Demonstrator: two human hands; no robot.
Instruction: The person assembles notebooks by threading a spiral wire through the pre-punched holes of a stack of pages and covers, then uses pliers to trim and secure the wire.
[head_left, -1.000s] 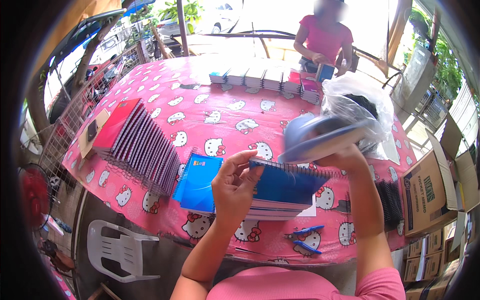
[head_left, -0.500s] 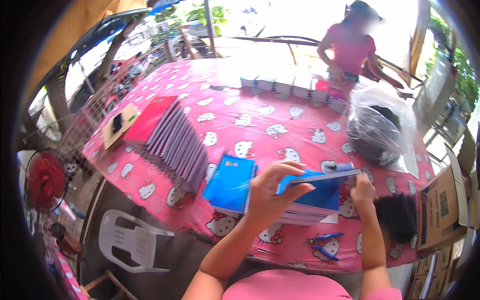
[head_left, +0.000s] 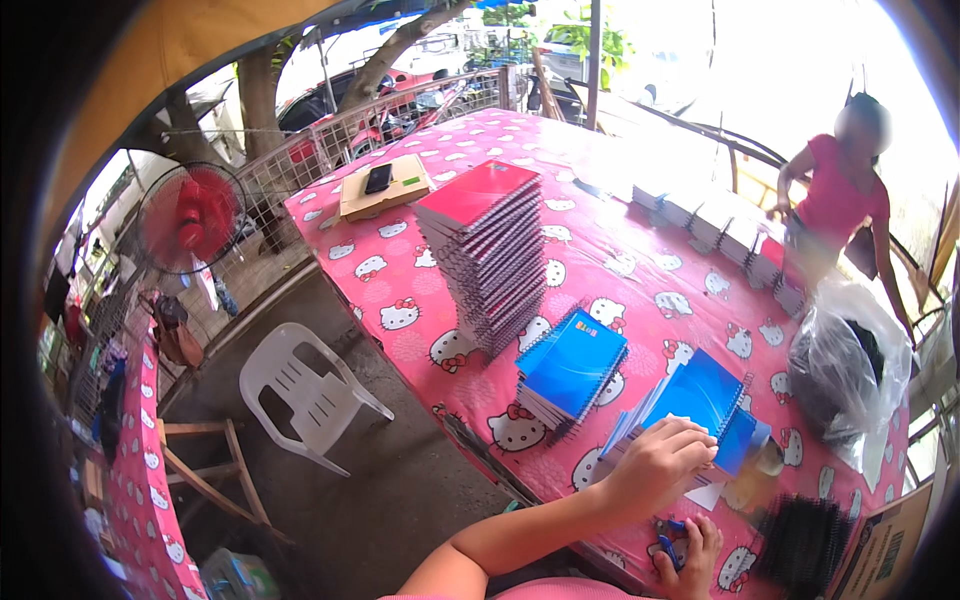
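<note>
My left hand [head_left: 668, 450] is closed at the lower edge of a blue spiral notebook [head_left: 692, 392], which lies on a stack of blue notebooks. Its curled fingers partly hide the wire binding. By the table's near edge, my right hand [head_left: 697, 556] has its fingers round a pair of small blue-handled pliers [head_left: 667, 541]. Left of my hands stands a short pile of blue spiral notebooks [head_left: 572, 365]. Black binding coils [head_left: 805, 540] lie in a heap right of my right hand.
A tall stack of red-covered spiral notebooks [head_left: 485, 260] rises at left, beside a flat cardboard box [head_left: 355, 200] bearing a phone. A plastic bag [head_left: 850, 370] of black material sits at right. A person in pink [head_left: 845, 190] stands beyond a notebook row. A white chair [head_left: 305, 390] stands left.
My view has swung left. The notebook my hands held raised now lies on the stack. My right hand has left it and taken hold of the pliers from the table.
</note>
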